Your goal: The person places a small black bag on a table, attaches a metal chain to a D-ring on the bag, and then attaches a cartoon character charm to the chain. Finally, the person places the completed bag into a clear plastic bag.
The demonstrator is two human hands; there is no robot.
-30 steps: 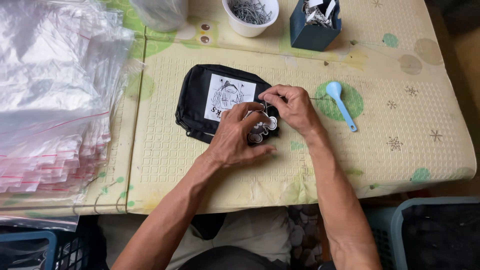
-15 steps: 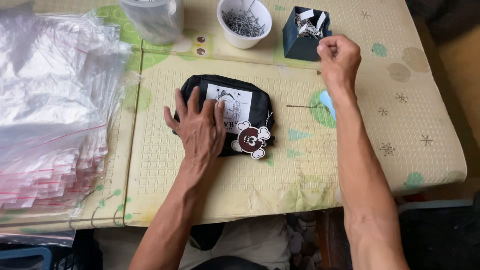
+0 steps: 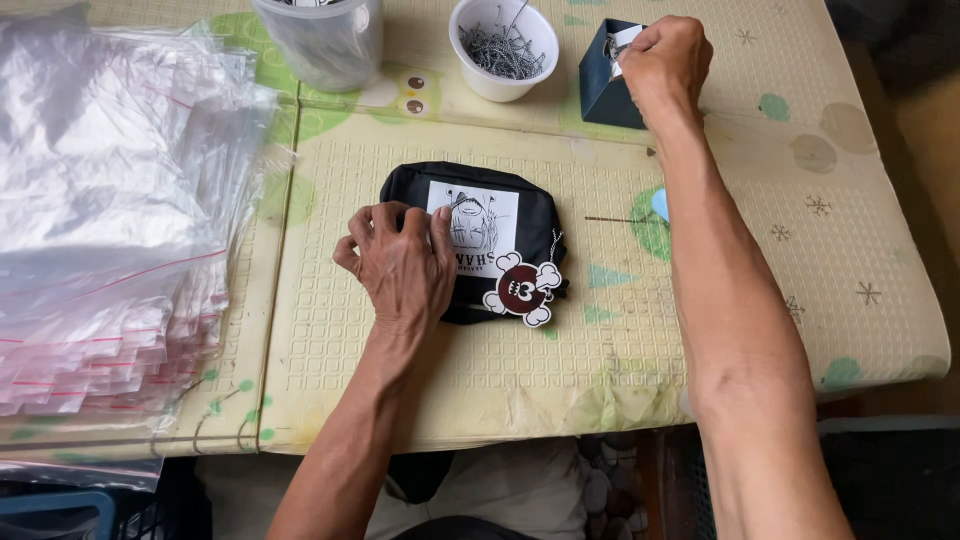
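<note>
My left hand [image 3: 400,265] lies flat, fingers spread, on black pouch [image 3: 480,235]; right hand [image 3: 665,60], fingers pinched together, dips into blue box [image 3: 605,90] beside white cup [image 3: 503,45]; bag stack [image 3: 110,220] left.

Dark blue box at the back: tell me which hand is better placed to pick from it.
Right. The right hand is already at the dark blue box, fingers curled at its opening. The left hand lies flat on the black pouch, well short of it.

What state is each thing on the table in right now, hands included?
Black pouch: lying flat, printed patch up, round tag hanging at its edge.
Left hand: pressed flat on the pouch.
Right hand: closed, fingertips in the dark blue box.
White cup: upright, holding metal pins.
Clear tub: upright.
Plastic bags: stacked flat.
</note>
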